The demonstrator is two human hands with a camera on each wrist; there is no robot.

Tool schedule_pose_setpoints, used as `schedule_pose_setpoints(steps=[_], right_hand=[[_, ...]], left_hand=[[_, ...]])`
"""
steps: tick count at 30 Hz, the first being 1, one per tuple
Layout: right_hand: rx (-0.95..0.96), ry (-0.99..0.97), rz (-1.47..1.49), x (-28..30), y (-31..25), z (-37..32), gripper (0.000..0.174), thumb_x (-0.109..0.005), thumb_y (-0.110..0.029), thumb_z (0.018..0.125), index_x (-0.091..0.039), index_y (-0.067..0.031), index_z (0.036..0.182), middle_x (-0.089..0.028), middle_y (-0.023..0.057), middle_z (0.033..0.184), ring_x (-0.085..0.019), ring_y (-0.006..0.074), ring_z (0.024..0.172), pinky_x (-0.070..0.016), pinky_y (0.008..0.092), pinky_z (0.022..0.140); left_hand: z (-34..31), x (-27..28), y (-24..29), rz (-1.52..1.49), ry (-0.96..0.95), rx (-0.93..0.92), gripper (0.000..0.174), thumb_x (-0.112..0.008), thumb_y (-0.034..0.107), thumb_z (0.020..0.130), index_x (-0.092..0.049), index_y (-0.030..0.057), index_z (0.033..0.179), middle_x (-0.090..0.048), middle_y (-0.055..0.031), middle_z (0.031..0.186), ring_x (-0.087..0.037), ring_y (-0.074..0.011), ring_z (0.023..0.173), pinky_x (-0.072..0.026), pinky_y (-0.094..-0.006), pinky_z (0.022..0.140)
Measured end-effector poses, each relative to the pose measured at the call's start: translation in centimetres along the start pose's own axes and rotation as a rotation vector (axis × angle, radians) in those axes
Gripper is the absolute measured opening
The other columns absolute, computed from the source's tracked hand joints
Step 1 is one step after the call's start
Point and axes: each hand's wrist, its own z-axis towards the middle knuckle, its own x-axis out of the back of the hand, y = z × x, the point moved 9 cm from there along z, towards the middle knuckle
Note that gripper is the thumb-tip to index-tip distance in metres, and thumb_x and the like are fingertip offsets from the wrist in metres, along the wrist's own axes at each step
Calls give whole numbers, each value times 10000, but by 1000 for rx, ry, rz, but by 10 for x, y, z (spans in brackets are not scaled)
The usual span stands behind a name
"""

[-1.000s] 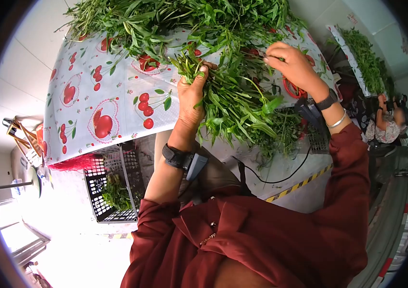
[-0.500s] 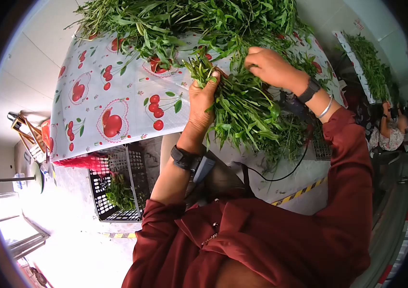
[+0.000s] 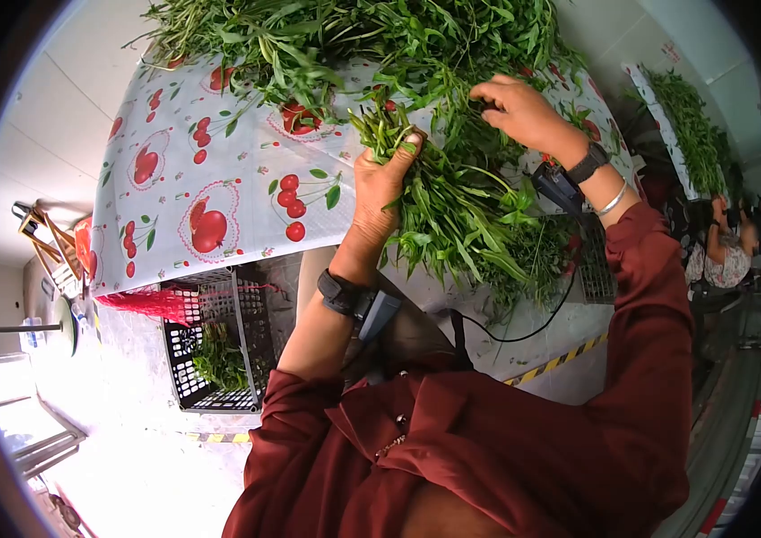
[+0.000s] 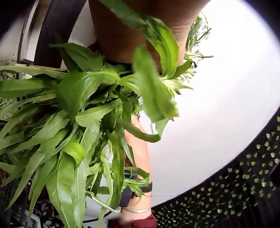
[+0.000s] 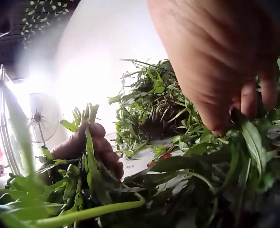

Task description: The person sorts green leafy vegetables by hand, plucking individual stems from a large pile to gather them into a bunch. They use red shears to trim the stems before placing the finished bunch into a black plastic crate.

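Observation:
My left hand point(image 3: 379, 186) grips a bunch of leafy green stems point(image 3: 452, 211), thumb laid across it. The cut ends point up and away, while the long leaves hang over the table's near edge. In the left wrist view, the leaves point(image 4: 78, 147) spread below the wrist and hide most of the hand. My right hand point(image 3: 528, 115) is to the right of the bunch, over loose greens on the table, with fingers bent and thumb apart. The right wrist view shows its fingertips point(image 5: 219, 129) right at a narrow leaf point(image 5: 255, 145).
A large heap of greens point(image 3: 354, 36) covers the far side of the table with its fruit-print cloth point(image 3: 246, 193). Below the near edge stands a black crate point(image 3: 219, 354) with some greens; red netting point(image 3: 147, 305) lies beside it. At right, another person point(image 3: 728, 255) sits near a greens-covered table.
My right hand moved left toward the bunch, then back right and up over the loose greens. My left hand keeps hold of the bunch, slightly farther right in view.

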Motion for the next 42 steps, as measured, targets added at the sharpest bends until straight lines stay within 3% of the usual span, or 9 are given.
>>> schedule_pose_setpoints(steps=[4, 6, 8, 10, 16, 18, 24, 39, 42], right_hand=[[132, 107, 72, 16, -38, 13, 282, -598, -180, 796, -588, -15, 1024, -554, 71, 772, -553, 211, 726, -448, 329, 668], [56, -110, 510, 1, -57, 20, 300, -612, -211, 805, -589, 1, 1016, -545, 51, 740, -532, 151, 665, -444, 295, 622], [92, -149, 487, 0, -79, 26, 372, -650, -261, 782, -589, 0, 1040, -541, 37, 719, -516, 113, 644, -436, 270, 594], [75, -349, 401, -18, -94, 28, 379, -651, -199, 790, -561, -14, 1109, -499, 14, 801, -500, 84, 680, -415, 224, 602], [232, -272, 497, -29, -102, 42, 360, -657, -136, 749, -566, 6, 1067, -534, 33, 764, -530, 91, 626, -411, 224, 530], [-46, -445, 587, -38, -91, 37, 436, -687, -212, 725, -573, 27, 1070, -594, 70, 740, -542, 102, 572, -444, 234, 530], [28, -423, 714, -31, -97, 29, 284, -633, -100, 780, -552, 15, 1026, -578, 24, 661, -539, 63, 548, -402, 203, 480], [-28, -224, 747, -20, -96, 27, 211, -638, -112, 773, -574, 38, 907, -585, 47, 596, -562, 75, 493, -455, 205, 445], [-55, -254, 716, -21, -97, 26, 221, -611, -65, 807, -537, 61, 972, -585, 44, 650, -539, 59, 524, -449, 187, 461]], left_hand=[[0, -1, -1, -63, 13, 9, 199, -673, 184, 798, -610, 35, 914, -592, 15, 793, -525, -74, 684, -443, -224, 630], [-3, -7, -2, -114, -27, 83, 181, -655, 166, 810, -611, 25, 915, -609, -8, 799, -549, -84, 687, -456, -221, 623], [-2, -5, -4, -97, -39, 72, 171, -646, 155, 814, -609, 21, 915, -615, -16, 800, -557, -87, 689, -461, -220, 620], [-1, -3, -7, -82, -51, 59, 162, -638, 144, 819, -607, 17, 915, -621, -24, 800, -565, -90, 691, -465, -219, 616], [-1, 0, -7, -41, -58, 33, 169, -647, 149, 813, -609, 18, 914, -611, -4, 805, -544, -75, 683, -442, -213, 610], [-1, -1, -4, -24, -54, 31, 164, -646, 147, 815, -610, 21, 913, -607, 0, 801, -538, -70, 685, -435, -211, 612], [-4, -6, -3, -57, -90, 55, 191, -622, 159, 827, -577, 9, 936, -607, -32, 797, -573, -97, 669, -477, -231, 590], [-2, -17, -7, -61, -190, 72, 155, -605, 130, 846, -606, 17, 952, -616, -14, 877, -544, -76, 779, -446, -219, 697], [-2, -18, -6, -54, -197, 68, 191, -618, 155, 837, -585, 13, 960, -611, -30, 873, -577, -102, 743, -484, -240, 657]])
